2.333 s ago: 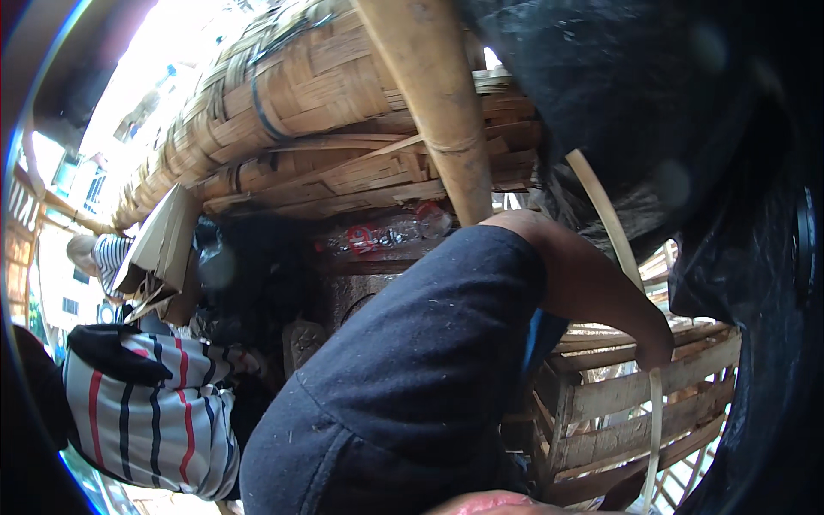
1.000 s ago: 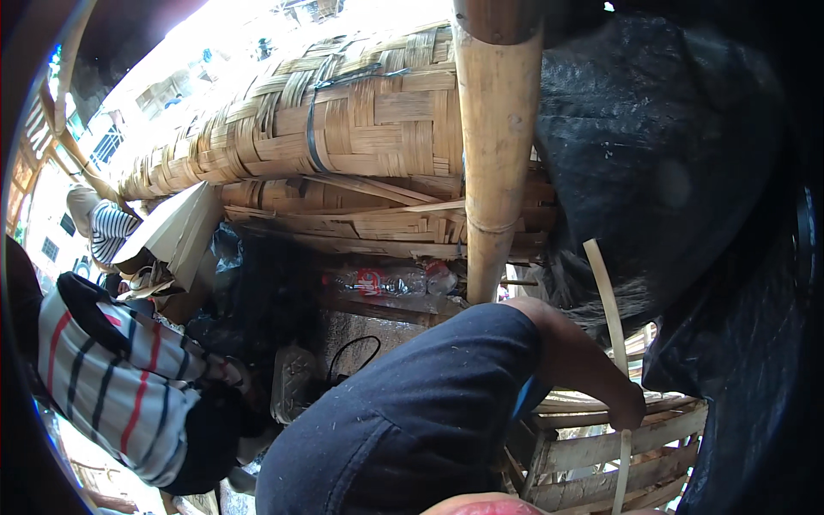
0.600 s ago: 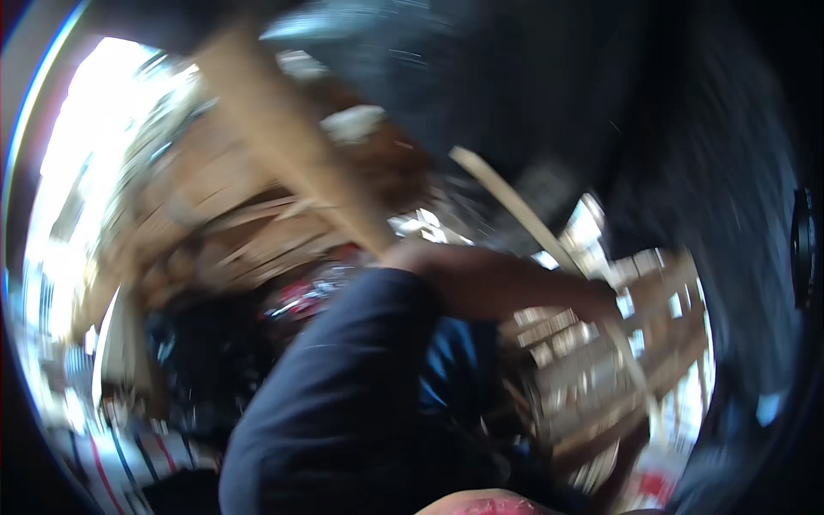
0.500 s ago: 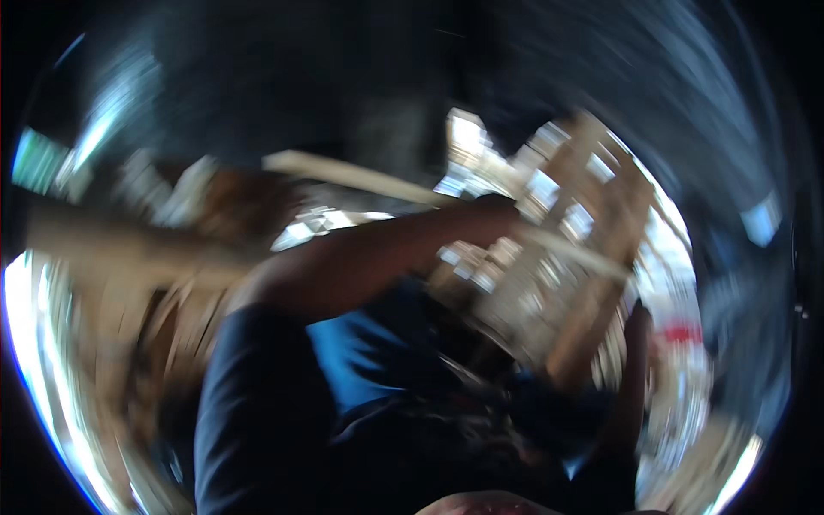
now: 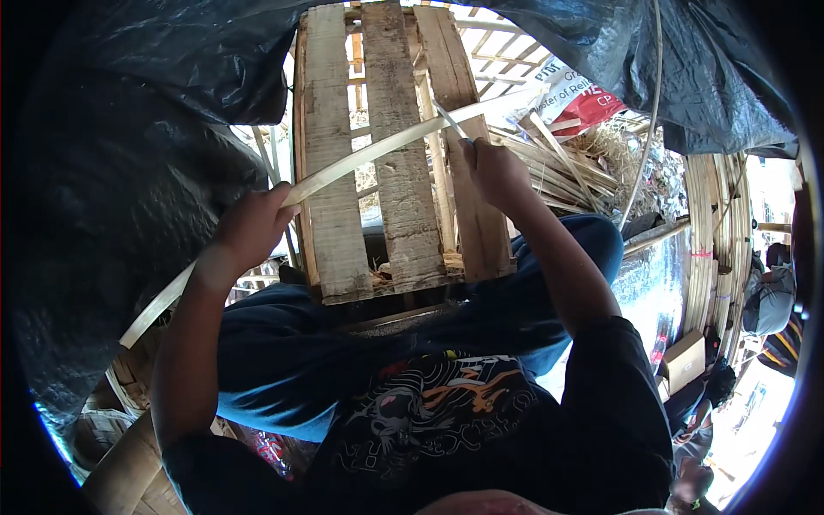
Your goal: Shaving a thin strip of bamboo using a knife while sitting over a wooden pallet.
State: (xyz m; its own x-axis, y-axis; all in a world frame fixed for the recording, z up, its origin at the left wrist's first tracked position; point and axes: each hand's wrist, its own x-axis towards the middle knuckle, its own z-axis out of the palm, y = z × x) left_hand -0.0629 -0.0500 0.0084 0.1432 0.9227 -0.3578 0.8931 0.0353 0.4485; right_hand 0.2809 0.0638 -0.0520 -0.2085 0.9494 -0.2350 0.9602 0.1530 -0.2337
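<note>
**Bamboo strip held across a slatted crate**

Across the middle of the view, a long pale bamboo strip point(image 5: 378, 153) runs on a slant from about 8 o'clock up toward 1 o'clock, passing in front of a wooden slatted crate point(image 5: 390, 163). At 9 o'clock the left hand point(image 5: 247, 230) has its fingers clenched around the strip, thumb on the upper side, with the strip's lower end sticking out past the wrist. At 12 o'clock, slightly right of centre, the right hand point(image 5: 495, 172) is closed on the strip too, and a thin blade-like sliver point(image 5: 450, 118) rises from its grip (whether it is a knife or a split of the bamboo cannot be told).

The crate stands upright just beyond the person's lap, its bottom edge close above the blue trousers point(image 5: 283, 360) and a dark printed shirt point(image 5: 429, 412). Behind the right hand, toward 1 o'clock, lies a heap of loose bamboo splints point(image 5: 558, 167), with a red and white sack point(image 5: 575, 94) above it. Black plastic sheeting point(image 5: 129, 172) fills the 10 o'clock side and the top edge. At 3 o'clock, coiled bamboo hoops point(image 5: 712, 232) stand on edge.
</note>
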